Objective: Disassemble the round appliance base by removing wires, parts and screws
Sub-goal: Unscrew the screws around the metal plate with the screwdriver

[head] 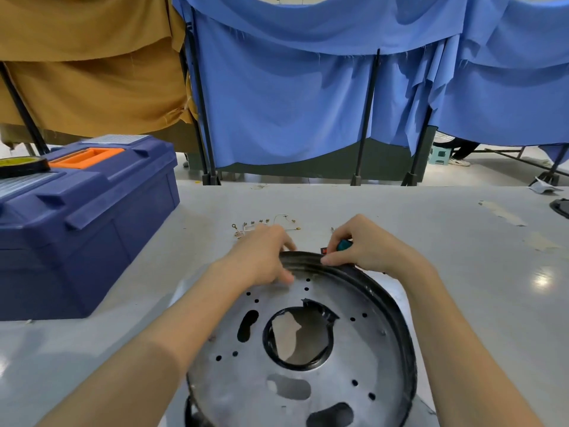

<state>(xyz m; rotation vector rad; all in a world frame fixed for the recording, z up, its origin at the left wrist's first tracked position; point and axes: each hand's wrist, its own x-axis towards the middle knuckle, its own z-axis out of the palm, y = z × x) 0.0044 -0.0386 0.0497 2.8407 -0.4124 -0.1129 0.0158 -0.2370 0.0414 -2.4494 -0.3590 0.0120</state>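
The round appliance base stands tilted on the table in front of me, a grey metal disc with several holes, a large central opening and a black rim. My left hand grips the top of the black rim, fingers curled over its inner side. My right hand holds a teal-handled screwdriver at the rim's top, its thumb pressing the rim beside a small red switch. The tool's tip is hidden behind the rim.
Several removed screws and a thin white wire lie on the grey table just beyond my hands. A blue toolbox with an orange handle sits at left, a tape roll on it. Blue and tan curtains hang behind.
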